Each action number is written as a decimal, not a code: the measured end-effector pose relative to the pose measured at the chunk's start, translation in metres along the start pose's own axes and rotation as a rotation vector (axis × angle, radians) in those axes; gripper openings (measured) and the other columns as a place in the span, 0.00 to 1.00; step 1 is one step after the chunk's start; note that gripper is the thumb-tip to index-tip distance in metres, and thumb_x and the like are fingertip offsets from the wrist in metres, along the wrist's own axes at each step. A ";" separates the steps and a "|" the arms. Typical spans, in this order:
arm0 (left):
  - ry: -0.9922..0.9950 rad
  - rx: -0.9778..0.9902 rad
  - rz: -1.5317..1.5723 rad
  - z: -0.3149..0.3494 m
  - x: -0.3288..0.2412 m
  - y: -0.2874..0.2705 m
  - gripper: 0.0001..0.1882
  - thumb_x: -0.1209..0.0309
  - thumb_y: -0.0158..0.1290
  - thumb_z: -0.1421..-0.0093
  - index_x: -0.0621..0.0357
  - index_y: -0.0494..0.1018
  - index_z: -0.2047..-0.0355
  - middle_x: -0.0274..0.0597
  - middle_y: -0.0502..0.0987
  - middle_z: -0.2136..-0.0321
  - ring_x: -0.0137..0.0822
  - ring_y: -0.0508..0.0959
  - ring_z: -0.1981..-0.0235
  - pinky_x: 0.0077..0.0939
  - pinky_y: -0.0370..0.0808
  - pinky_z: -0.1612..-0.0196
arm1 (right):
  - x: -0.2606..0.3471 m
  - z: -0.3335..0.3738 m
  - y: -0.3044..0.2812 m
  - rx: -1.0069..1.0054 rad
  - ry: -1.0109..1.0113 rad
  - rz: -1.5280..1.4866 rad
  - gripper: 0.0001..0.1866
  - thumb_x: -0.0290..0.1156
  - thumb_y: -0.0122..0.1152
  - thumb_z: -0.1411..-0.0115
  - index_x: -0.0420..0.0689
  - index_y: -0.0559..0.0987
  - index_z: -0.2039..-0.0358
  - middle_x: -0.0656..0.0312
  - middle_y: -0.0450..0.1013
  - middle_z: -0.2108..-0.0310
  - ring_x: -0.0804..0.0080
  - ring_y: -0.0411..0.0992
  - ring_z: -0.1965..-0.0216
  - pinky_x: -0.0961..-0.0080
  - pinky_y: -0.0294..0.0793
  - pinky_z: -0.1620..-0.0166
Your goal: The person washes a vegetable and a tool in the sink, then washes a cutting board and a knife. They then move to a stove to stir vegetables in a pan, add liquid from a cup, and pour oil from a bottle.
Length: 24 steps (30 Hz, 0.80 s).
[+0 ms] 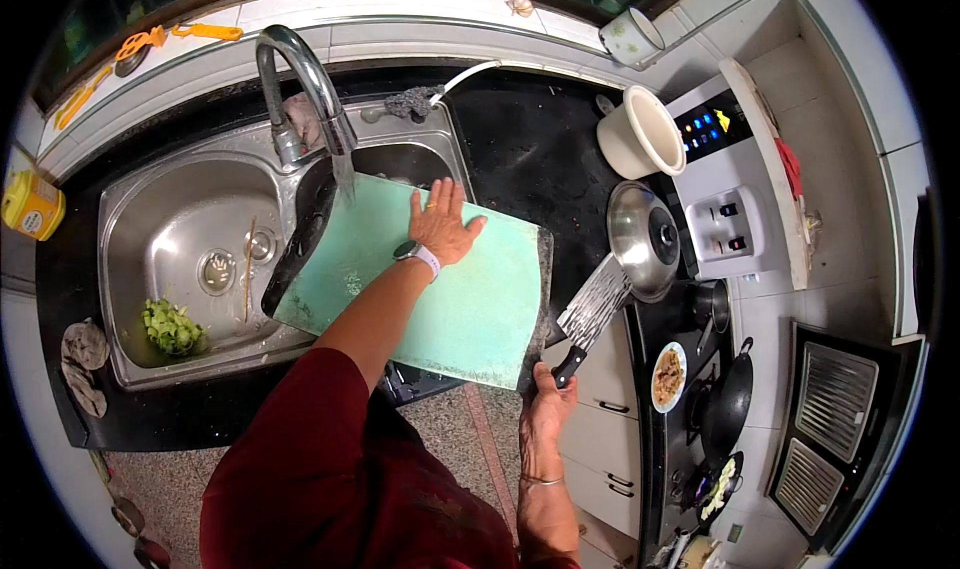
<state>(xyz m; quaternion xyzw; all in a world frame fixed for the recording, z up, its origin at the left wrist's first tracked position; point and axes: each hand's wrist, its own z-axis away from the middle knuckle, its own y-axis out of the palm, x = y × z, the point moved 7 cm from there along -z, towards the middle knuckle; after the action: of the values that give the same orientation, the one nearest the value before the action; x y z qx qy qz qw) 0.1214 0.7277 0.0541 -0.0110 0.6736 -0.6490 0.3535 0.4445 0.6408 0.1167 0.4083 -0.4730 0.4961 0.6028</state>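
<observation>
A pale green cutting board (470, 319) lies tilted across the right sink basin and the counter's front edge. My left hand (442, 227) rests flat on its upper part, fingers spread, with a ring and a watch on that arm. At the board's near right corner, my right hand (550, 404) is closed, thumb on the rim. Right beside those fingers is the black handle of a cleaver (597, 304) with a patterned blade; whether the hand also holds it I cannot tell. The chrome faucet (300, 79) stands over the board's far left corner, a stream of water falling there.
Chopped greens (172, 329) and a thin stick (250, 269) lie in the left basin (160, 209). To the right are a steel lid (640, 239), a cream pot (640, 134), a plate of food (668, 377) and a wok (727, 409). A cloth (85, 364) hangs at the left.
</observation>
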 end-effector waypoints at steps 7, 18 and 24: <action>-0.177 -0.141 -0.117 0.025 0.117 -0.022 0.47 0.35 0.32 0.38 0.62 0.46 0.32 0.48 0.44 0.31 0.45 0.45 0.30 0.54 0.38 0.32 | -0.017 -0.004 0.004 0.018 0.013 -0.043 0.10 0.17 0.63 0.47 0.44 0.71 0.70 0.69 0.71 0.74 0.77 0.68 0.74 0.77 0.68 0.69; 0.526 0.052 -0.017 0.220 0.038 -0.034 0.45 0.38 0.44 0.42 0.55 0.52 0.34 0.48 0.51 0.33 0.46 0.50 0.31 0.60 0.42 0.34 | -0.030 -0.051 -0.003 -0.115 0.079 -0.042 0.18 0.16 0.54 0.45 0.39 0.69 0.53 0.60 0.71 0.60 0.67 0.72 0.63 0.67 0.77 0.62; 0.697 -0.039 -0.048 0.165 0.043 -0.030 0.44 0.39 0.48 0.44 0.55 0.56 0.35 0.41 0.56 0.34 0.37 0.54 0.32 0.54 0.46 0.33 | -0.053 -0.061 -0.002 -0.072 0.165 -0.198 0.17 0.17 0.52 0.44 0.40 0.70 0.52 0.59 0.70 0.60 0.65 0.73 0.62 0.65 0.79 0.62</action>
<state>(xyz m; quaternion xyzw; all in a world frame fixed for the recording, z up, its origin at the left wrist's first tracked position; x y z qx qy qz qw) 0.1562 0.5598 0.0761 0.1886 0.7655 -0.6090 0.0868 0.4537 0.6879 0.0516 0.3888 -0.3967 0.4490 0.6999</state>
